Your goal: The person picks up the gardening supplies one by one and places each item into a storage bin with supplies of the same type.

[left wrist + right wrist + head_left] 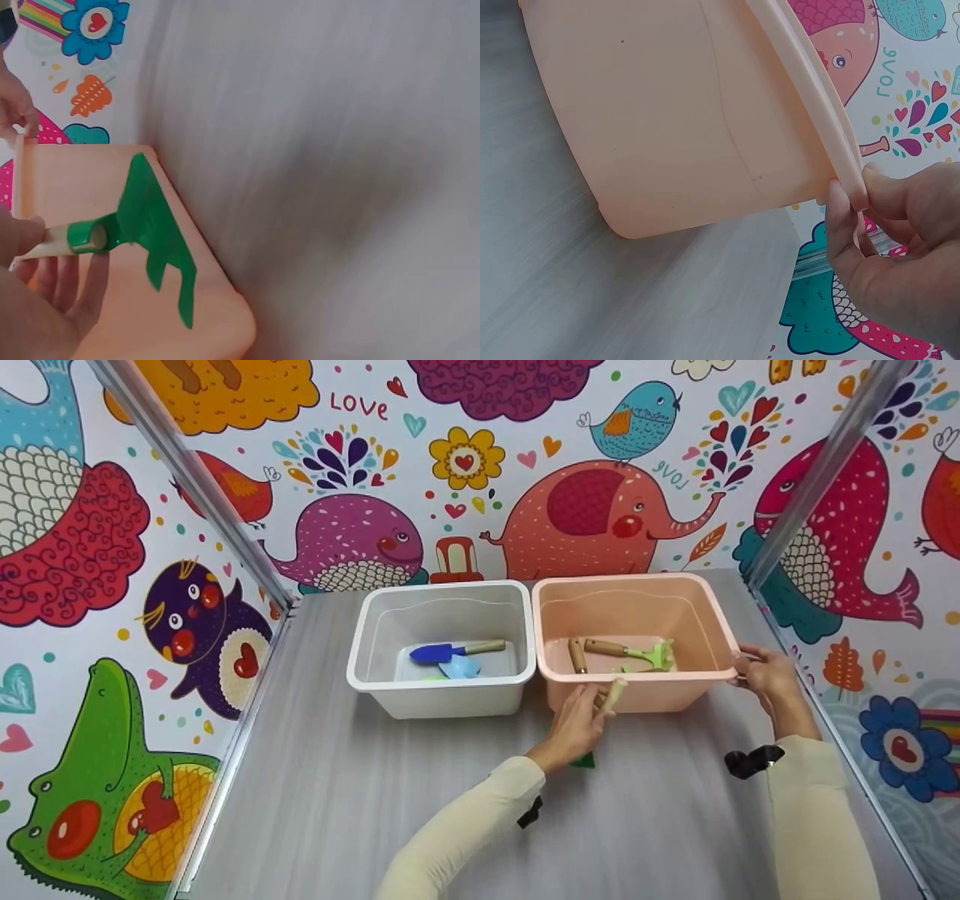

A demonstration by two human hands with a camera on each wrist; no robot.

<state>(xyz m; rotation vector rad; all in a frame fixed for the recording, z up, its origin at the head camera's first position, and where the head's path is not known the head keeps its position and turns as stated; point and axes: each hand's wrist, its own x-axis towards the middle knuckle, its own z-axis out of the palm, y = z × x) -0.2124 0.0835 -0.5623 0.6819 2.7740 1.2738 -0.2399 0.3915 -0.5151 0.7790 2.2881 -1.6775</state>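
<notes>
My left hand [574, 727] grips the wooden handle of a small green hand hoe [154, 217], which has a blade on one side and prongs on the other. It is held in front of the peach bin [637, 697], its head hanging below the hand. At the bin's right front corner, my right hand [772, 682] pinches the rim between thumb and fingers. Inside that bin lie a light green hand rake [660, 655] with a brown handle and another wooden handle [577, 656], whose head is hidden behind the front wall.
Left of the peach bin stands a white bin [442, 701]. It holds a blue trowel [431, 653], a light blue tool head [460, 667] and something green, partly hidden. Both stand on a grey table [315, 795] between printed walls with metal posts [817, 472].
</notes>
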